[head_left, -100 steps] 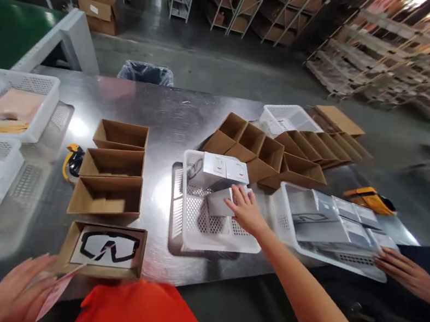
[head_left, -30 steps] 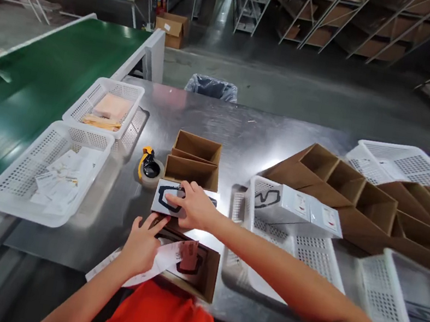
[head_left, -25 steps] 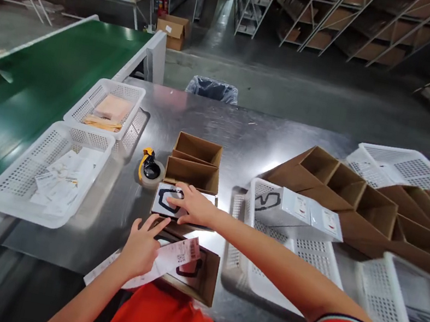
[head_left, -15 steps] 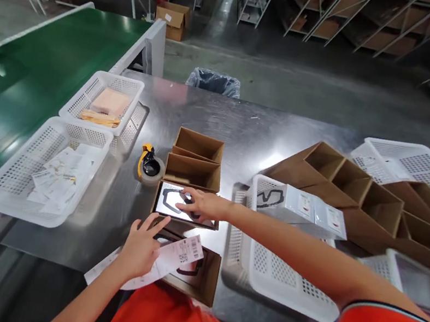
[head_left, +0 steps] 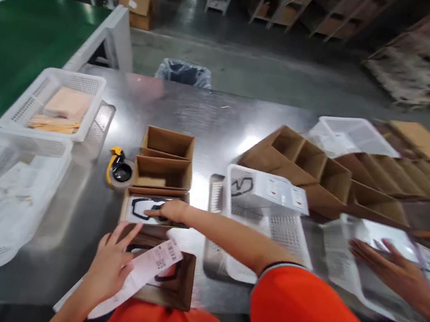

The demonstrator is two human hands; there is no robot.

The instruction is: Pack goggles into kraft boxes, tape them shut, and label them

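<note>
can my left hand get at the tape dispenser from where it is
Probably yes: the tape dispenser sits just beyond your left hand, and the metal table between them looks unblocked. The paper strip it holds may hinder the grasp.

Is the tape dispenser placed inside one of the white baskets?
No, the tape dispenser lies on the metal table, to the left of the open brown boxes.

Our sleeve (head_left: pixel 308 316) is orange-red; we see brown cartons (head_left: pixel 169 138), a white box (head_left: pixel 141 207) with black outlines, a whitish slip (head_left: pixel 143 270) with black barcode, white hole-patterned baskets (head_left: pixel 50 136), a yellow-and-black tape dispenser (head_left: pixel 113 168) and a green belt (head_left: pixel 20 38).
</note>
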